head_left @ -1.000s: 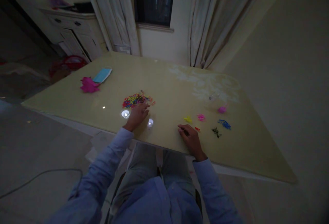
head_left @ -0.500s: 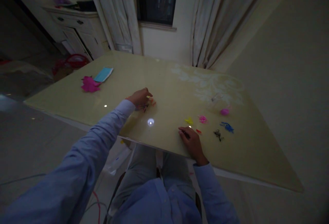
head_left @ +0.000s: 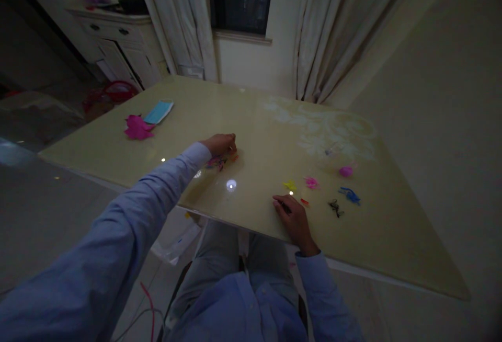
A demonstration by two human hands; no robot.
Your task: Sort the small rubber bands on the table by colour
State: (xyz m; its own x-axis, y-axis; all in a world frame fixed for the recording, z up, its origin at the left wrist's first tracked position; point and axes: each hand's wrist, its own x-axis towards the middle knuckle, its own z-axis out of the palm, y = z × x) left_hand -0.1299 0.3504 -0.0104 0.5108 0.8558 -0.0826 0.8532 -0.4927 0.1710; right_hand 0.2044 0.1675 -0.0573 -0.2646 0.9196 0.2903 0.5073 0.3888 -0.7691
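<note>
My left hand [head_left: 221, 145] reaches over a mixed heap of small coloured bands [head_left: 217, 162], its fingers pinched together at the right side of the heap. What is in the pinch is too small to make out. My right hand [head_left: 292, 217] rests on the table near the front edge, fingers loosely bent, a gap between thumb and forefinger, nothing visible in it. Near it lie yellow bands [head_left: 289, 185], pink bands [head_left: 311, 182] and a red band [head_left: 305, 202]. Farther right are black bands [head_left: 335, 207] and blue bands [head_left: 350, 195].
A magenta piece [head_left: 138, 128] and a blue face mask [head_left: 159, 112] lie at the table's left. On the right are a purple lump [head_left: 345, 171] and a clear object [head_left: 328, 151], its shape unclear. The glossy table [head_left: 251, 122] reflects lamps.
My left hand has shifted slightly right and its fingers now point down; the yellow bit seen at the fingertips no longer shows. More of the heap is visible. My right hand stays put.
</note>
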